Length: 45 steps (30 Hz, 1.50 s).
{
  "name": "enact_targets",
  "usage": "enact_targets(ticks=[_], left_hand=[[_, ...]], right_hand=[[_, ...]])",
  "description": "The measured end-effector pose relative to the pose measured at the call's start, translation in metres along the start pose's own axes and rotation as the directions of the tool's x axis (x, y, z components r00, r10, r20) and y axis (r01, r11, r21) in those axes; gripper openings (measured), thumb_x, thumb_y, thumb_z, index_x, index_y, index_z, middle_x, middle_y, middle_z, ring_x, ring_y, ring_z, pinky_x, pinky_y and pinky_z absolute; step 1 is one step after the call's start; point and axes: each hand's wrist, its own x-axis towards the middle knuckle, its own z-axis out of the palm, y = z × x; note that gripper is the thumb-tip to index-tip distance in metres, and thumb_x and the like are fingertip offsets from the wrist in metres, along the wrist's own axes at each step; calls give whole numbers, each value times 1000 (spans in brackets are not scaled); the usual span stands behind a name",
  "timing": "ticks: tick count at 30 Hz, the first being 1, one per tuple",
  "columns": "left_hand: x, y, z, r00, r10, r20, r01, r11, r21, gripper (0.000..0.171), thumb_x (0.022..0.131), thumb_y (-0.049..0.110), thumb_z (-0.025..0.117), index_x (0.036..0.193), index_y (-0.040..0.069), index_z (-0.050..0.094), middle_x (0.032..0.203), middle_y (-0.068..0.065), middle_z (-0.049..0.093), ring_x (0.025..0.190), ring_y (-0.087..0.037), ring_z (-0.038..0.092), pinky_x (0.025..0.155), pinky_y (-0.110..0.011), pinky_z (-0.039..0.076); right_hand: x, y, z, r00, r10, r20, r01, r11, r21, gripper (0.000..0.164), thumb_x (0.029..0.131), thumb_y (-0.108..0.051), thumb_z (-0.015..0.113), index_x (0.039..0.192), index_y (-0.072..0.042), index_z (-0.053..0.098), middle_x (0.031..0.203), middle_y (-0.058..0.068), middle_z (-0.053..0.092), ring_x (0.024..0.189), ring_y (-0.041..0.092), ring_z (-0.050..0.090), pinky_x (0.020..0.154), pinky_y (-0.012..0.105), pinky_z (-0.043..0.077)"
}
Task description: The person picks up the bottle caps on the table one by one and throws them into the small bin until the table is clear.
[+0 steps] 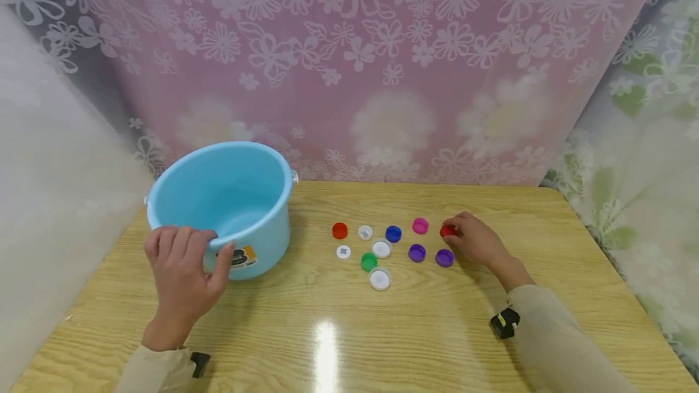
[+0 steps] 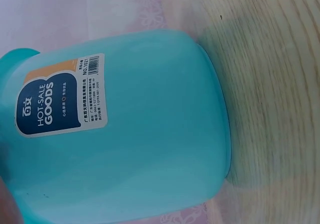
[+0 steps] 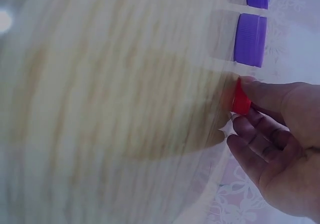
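My left hand [image 1: 185, 268] grips the near rim of a light blue bucket [image 1: 267, 241], fingers over the edge and thumb outside. The bucket stands upright at the table's left; its label [image 2: 62, 96] shows in the left wrist view. At the right end of a group of bottle caps, my right hand [image 1: 480, 241] pinches a red bottle cap [image 3: 241, 100] between thumb and fingers, at the tabletop. Nearest to that hand lies a purple cap [image 1: 445, 258], with another purple cap [image 1: 417, 253] to its left and a pink cap [image 1: 420, 225] behind.
Between bucket and right hand lie a second red cap [image 1: 340, 230], a blue cap [image 1: 393, 234], a green cap [image 1: 369, 261] and several white or clear ones, such as a clear-rimmed lid [image 1: 380, 278]. A flowered curtain [image 1: 349, 77] hangs behind the wooden table [image 1: 415, 338].
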Motion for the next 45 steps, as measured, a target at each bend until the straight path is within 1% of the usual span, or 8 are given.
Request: enact_targets(ticks=[7,11,14,21,27,33,40,45], left_hand=[[1,1,0,1000,6,-6,-6,1000,3,50,94,44,51,70,0,52,62,-13,41,63,-37,36,75,-54,24],[1,0,1,1000,7,-11,-7,1000,4,50,93,45,51,70,0,52,61,-12,41,62,-37,36,76,-53,24],[1,0,0,1000,7,-9,-7,1000,5,50,93,44,51,70,1,52,61,-12,41,62,-37,36,75,-54,24],[0,0,-1,1000,1,-1,-1,1000,19,49,93,43,51,70,1,52,62,-12,41,63,-38,37,76,-53,24],[-1,1,-1,1000,-5,-10,6,1000,13,50,93,44,51,70,0,52,62,-12,42,64,-38,37,76,-53,24],[1,2,0,1000,3,-20,-3,1000,7,50,93,44,51,70,0,52,61,-12,41,62,-38,37,76,-53,24],[1,2,1,1000,9,-21,-9,1000,8,49,93,44,51,70,0,52,61,-12,41,62,-37,36,76,-53,24],[0,2,0,1000,7,-14,-7,1000,12,49,93,44,51,70,0,52,62,-12,41,63,-37,37,76,-53,24]], right_hand=[[-2,1,-3,1000,16,14,-16,1000,-5,34,92,-14,63,120,6,60,108,20,57,88,29,58,74,46,49],[-2,-1,-6,1000,20,7,-20,1000,19,36,92,-14,62,121,8,58,109,23,55,90,32,58,76,48,49],[-2,-3,-8,1000,15,-4,-14,999,41,37,92,-14,63,121,10,57,109,25,54,90,33,57,76,48,49],[-4,-10,-14,999,-10,-41,13,998,54,40,92,-13,63,123,12,56,107,23,54,85,28,57,75,45,50],[-6,-16,-16,997,-16,-76,19,999,46,38,94,-12,60,124,11,55,111,24,52,90,31,57,78,47,49],[-7,-23,-20,994,-27,-103,36,996,84,36,95,-11,59,124,10,55,112,24,50,98,38,57,84,51,47],[-5,-32,-23,991,-38,-128,49,995,87,38,94,-11,59,126,10,54,112,24,50,96,38,57,82,51,48],[-4,-38,-24,991,-36,-129,49,994,101,38,95,-11,59,126,9,54,114,23,50,99,39,57,83,51,48]])
